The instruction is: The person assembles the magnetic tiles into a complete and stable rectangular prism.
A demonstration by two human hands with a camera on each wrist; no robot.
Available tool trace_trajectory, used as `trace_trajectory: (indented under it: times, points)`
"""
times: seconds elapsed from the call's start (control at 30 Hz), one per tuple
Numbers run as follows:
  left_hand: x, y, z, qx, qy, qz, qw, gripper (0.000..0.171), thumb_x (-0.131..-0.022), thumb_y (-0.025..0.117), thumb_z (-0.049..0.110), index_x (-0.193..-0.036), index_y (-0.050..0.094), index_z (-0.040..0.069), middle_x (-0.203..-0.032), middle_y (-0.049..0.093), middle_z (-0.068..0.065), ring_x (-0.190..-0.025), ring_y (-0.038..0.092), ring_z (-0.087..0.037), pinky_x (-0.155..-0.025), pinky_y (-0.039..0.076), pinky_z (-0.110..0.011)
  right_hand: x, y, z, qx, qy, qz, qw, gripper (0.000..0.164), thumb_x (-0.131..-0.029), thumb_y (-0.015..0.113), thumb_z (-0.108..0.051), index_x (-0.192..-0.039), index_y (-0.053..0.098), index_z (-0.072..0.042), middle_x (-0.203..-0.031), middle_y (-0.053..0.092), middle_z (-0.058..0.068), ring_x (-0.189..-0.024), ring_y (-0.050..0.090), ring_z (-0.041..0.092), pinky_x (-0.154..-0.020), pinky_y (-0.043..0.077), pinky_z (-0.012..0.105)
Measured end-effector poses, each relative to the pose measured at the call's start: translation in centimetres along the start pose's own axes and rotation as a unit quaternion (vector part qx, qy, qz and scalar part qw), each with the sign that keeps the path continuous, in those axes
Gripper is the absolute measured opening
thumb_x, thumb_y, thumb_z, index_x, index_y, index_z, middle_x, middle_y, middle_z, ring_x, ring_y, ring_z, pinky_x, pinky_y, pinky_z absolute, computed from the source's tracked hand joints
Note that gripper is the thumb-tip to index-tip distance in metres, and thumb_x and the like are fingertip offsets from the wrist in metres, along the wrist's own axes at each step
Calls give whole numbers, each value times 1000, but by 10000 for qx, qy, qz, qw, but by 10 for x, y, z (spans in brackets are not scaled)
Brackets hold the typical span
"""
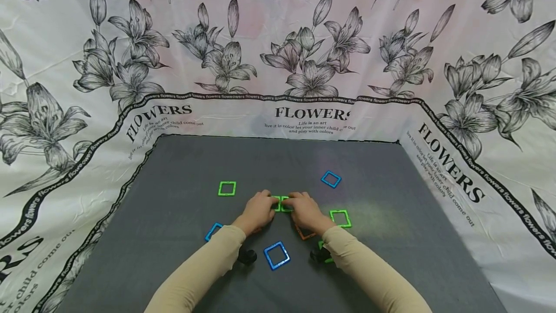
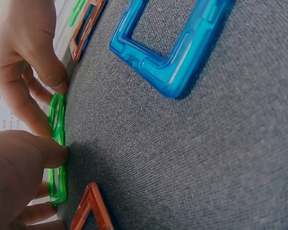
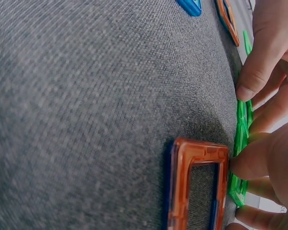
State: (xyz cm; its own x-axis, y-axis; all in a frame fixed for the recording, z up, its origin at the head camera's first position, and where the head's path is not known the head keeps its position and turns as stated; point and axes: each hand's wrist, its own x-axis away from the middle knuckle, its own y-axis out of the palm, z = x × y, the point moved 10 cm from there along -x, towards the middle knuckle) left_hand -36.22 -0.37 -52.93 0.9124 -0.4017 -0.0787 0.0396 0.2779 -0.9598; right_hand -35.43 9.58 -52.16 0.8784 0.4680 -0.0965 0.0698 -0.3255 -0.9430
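Two green square magnetic tiles lie edge to edge on the grey table, between the hands. My left hand pinches the left green tile, thumb on the near side and fingers behind. With its thumb and fingers, my right hand holds the right green tile the same way. The fingers cover parts of both tiles. Just in front of my right hand lies an orange square tile, partly under the wrist in the head view. An orange triangular-looking corner shows near my left hand.
Blue tiles lie at the front, by the left sleeve and at the back right. Loose green tiles lie at left and right; another is partly under the right sleeve. A flower-printed cloth borders the table.
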Motion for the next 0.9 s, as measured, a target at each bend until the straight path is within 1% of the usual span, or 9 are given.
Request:
trace_trajectory:
  times: [0.2,0.4,0.57,0.7,0.8,0.9]
  points:
    - [0,-1,0,-12,-10,2,10000,36,-94,71,15,-130,72,15,-125,64,-12,-106,62,-28,-92,57,-45,0,1,0,22,-92,-34,9999,47,-89,58,7,-126,74,-16,-136,63,21,-112,59,45,-86,53,59]
    - [-1,0,-2,-42,-58,-30,10000,37,-94,71,16,-131,71,16,-126,64,-12,-108,61,-27,-94,56,-44,0,1,-3,141,-251,61,9996,47,-90,56,8,-127,73,-16,-133,63,22,-110,59,45,-83,54,60]
    - [-1,0,-1,-22,-53,-42,10000,36,-94,71,16,-130,72,17,-125,64,-12,-106,61,-27,-93,56,-45,0,2,-3,215,-264,58,9994,47,-91,56,7,-129,72,-17,-133,63,22,-110,58,46,-83,54,60]
    - [-1,0,-1,-22,-56,-33,10000,35,-94,71,15,-129,72,17,-125,64,-12,-105,61,-26,-91,56,-45,1,2,-4,277,-304,67,9991,47,-92,56,7,-129,72,-17,-133,63,22,-107,59,45,-80,54,58]
    - [-1,0,-1,-7,-13,-72,10000,35,-94,71,16,-129,72,17,-125,64,-11,-104,61,-26,-90,56,-45,2,3,-3,380,-286,18,9989,47,-93,55,6,-130,72,-18,-134,63,21,-107,59,44,-80,54,57]
    - [-1,-1,-2,215,120,-198,9995,35,-94,71,17,-129,72,16,-126,64,-12,-107,62,-28,-91,56,-47,2,5,-3,479,-238,-60,9985,46,-94,54,5,-130,71,-18,-135,63,20,-108,59,43,-81,54,57]
